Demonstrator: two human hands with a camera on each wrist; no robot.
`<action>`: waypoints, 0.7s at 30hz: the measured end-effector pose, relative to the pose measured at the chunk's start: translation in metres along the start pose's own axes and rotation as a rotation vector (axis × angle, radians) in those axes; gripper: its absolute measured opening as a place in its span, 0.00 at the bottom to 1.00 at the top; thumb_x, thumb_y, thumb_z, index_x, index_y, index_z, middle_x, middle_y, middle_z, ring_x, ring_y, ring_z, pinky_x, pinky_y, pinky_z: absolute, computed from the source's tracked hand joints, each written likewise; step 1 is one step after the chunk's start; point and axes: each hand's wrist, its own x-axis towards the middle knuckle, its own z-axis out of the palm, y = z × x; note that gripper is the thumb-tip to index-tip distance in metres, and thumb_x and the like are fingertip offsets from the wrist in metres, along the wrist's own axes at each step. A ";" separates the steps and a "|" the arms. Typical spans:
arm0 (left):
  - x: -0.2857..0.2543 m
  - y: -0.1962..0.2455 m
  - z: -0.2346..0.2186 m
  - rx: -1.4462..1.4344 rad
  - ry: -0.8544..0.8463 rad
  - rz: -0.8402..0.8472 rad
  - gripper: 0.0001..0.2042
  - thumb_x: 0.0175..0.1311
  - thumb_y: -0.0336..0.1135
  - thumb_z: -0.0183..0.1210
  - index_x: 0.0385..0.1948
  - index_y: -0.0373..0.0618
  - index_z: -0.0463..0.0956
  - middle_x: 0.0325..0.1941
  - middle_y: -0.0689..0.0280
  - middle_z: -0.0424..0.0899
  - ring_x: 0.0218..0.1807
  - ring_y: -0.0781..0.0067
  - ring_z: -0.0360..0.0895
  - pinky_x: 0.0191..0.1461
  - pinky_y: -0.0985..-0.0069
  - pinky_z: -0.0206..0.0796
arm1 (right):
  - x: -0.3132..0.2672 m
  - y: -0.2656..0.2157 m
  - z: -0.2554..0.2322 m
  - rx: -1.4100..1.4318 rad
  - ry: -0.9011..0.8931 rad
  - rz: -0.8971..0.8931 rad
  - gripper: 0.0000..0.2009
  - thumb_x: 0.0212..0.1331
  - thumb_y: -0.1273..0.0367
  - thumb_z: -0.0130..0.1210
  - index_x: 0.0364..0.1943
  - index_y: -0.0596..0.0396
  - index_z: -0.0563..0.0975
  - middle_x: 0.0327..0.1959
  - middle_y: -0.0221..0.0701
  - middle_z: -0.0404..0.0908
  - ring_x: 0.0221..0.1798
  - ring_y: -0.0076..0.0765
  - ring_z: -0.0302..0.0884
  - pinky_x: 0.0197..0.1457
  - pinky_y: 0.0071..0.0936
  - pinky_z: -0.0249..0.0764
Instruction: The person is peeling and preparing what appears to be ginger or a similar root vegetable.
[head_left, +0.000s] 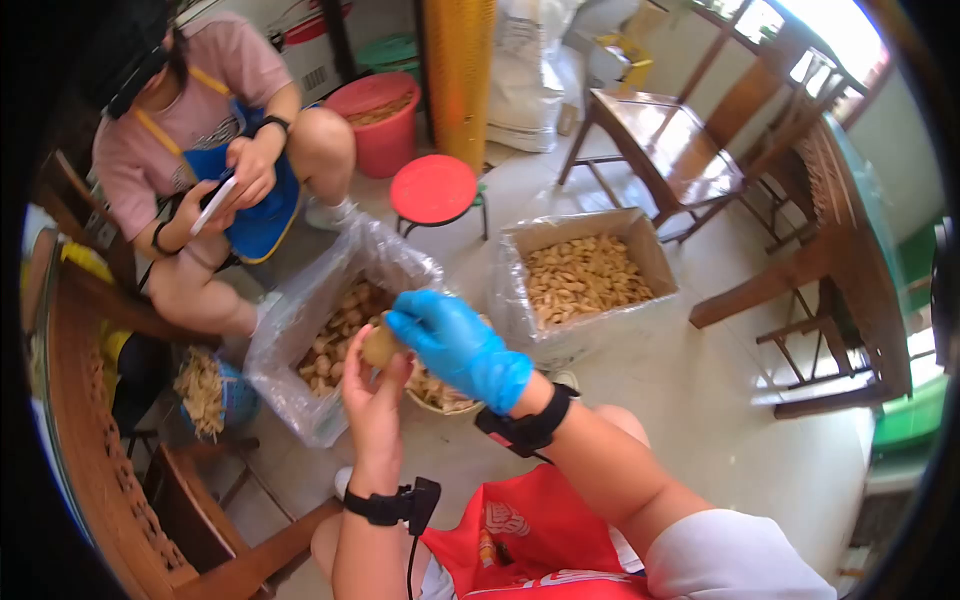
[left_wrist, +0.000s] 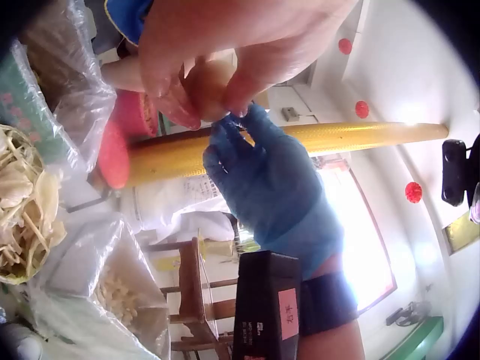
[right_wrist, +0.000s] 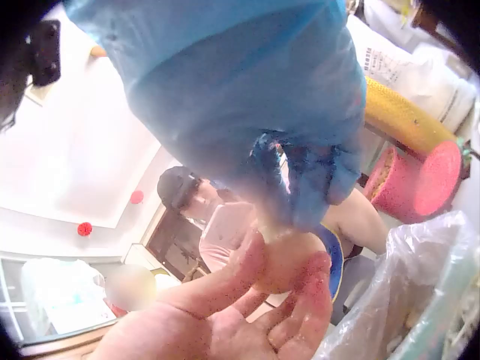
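Note:
My bare left hand (head_left: pixel 375 410) grips a pale, rounded vegetable piece (head_left: pixel 380 347), with fingertips and thumb round its sides. In the right wrist view that piece (right_wrist: pixel 289 262) looks smooth and cream-coloured. My right hand (head_left: pixel 450 345), in a blue glove, has curled fingers pinching at its upper edge; the glove hides what lies between the fingertips. Below the hands stands a round basket with pale peelings (left_wrist: pixel 26 202), partly covered in the head view. A plastic-lined box (head_left: pixel 285 335) behind them holds brown rounded pieces (head_left: pixel 345 325).
Right of it, a lined cardboard box (head_left: pixel 645 260) is filled with light brown pieces. A seated person (head_left: pixel 215 110) opposite holds a phone (head_left: pixel 213 205). A red stool (head_left: pixel 433 190), pink bucket (head_left: pixel 385 145), blue basket of peelings (head_left: pixel 237 395) and wooden chairs (head_left: pixel 660 145) stand around.

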 end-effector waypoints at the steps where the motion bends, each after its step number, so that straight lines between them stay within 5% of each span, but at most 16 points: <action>1: 0.000 0.002 0.000 0.000 0.011 -0.007 0.26 0.58 0.27 0.60 0.59 0.41 0.61 0.55 0.63 0.69 0.54 0.71 0.71 0.56 0.74 0.68 | 0.001 0.004 0.003 0.045 0.034 -0.042 0.12 0.61 0.64 0.48 0.34 0.63 0.72 0.31 0.49 0.74 0.35 0.54 0.73 0.40 0.40 0.69; 6: 0.003 -0.004 -0.010 -0.013 0.008 0.038 0.27 0.57 0.24 0.60 0.59 0.41 0.61 0.55 0.63 0.69 0.54 0.71 0.71 0.58 0.76 0.65 | 0.005 0.012 0.007 0.436 -0.110 0.158 0.11 0.62 0.65 0.50 0.33 0.62 0.74 0.26 0.27 0.72 0.31 0.21 0.65 0.36 0.23 0.67; 14: -0.002 0.002 -0.014 0.080 0.008 0.117 0.28 0.56 0.28 0.62 0.60 0.42 0.61 0.56 0.64 0.68 0.54 0.70 0.72 0.56 0.75 0.67 | 0.005 -0.006 0.005 0.505 -0.156 0.354 0.14 0.60 0.58 0.54 0.33 0.56 0.76 0.28 0.24 0.74 0.34 0.19 0.67 0.40 0.19 0.65; 21: -0.002 -0.002 -0.022 0.116 -0.004 0.126 0.29 0.56 0.26 0.62 0.60 0.39 0.60 0.56 0.62 0.68 0.52 0.71 0.73 0.54 0.75 0.69 | 0.006 0.000 0.003 0.534 -0.206 0.313 0.12 0.61 0.61 0.54 0.37 0.57 0.76 0.32 0.25 0.76 0.36 0.21 0.70 0.44 0.21 0.67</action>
